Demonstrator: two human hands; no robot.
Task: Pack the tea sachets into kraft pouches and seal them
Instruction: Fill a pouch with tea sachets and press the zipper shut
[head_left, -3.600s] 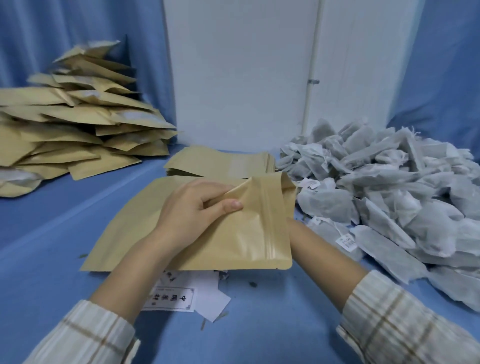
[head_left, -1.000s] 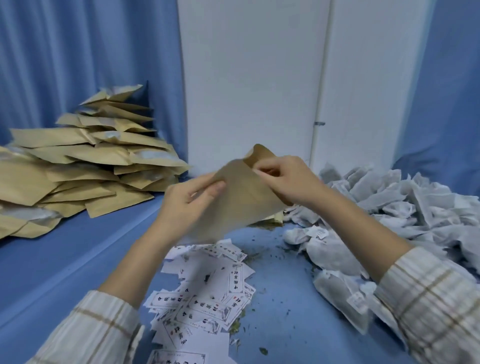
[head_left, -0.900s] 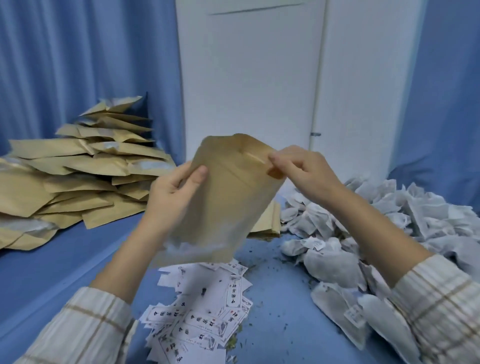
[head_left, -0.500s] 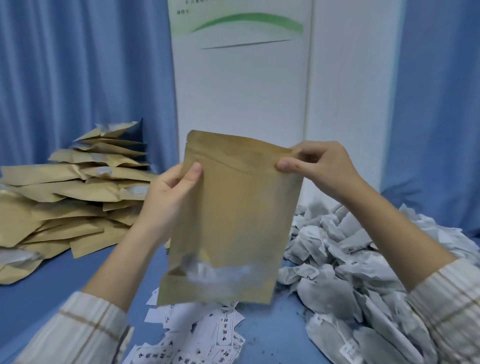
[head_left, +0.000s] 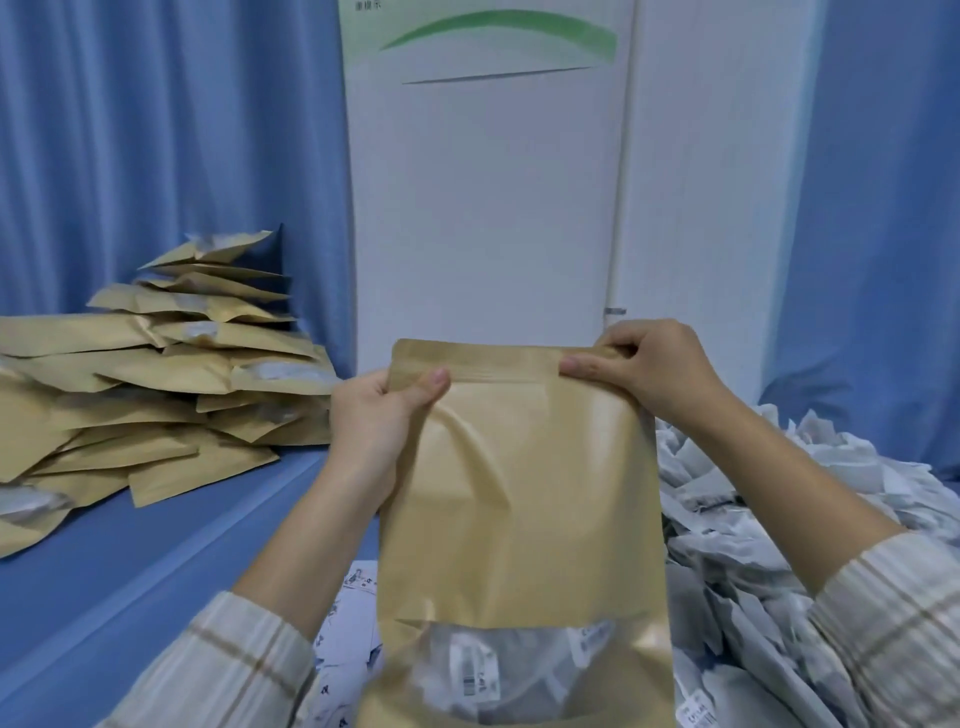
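I hold a kraft pouch (head_left: 519, 493) upright in front of me. Tea sachets show through its clear window (head_left: 509, 670) near the bottom. My left hand (head_left: 384, 415) pinches the zip strip at the pouch's top left corner, thumb on the front. At the top right corner my right hand (head_left: 644, 369) pinches the same strip. A heap of loose white tea sachets (head_left: 779, 571) lies on the right of the blue table.
A tall stack of kraft pouches (head_left: 156, 384) fills the left side of the blue table (head_left: 130, 561). Printed paper labels (head_left: 348, 623) lie below the held pouch. A white panel (head_left: 488, 208) and blue curtains stand behind.
The pouch went from flat on the table to upright in both hands. My left hand slid up its left edge to the top corner, and the pouch came closer to me.
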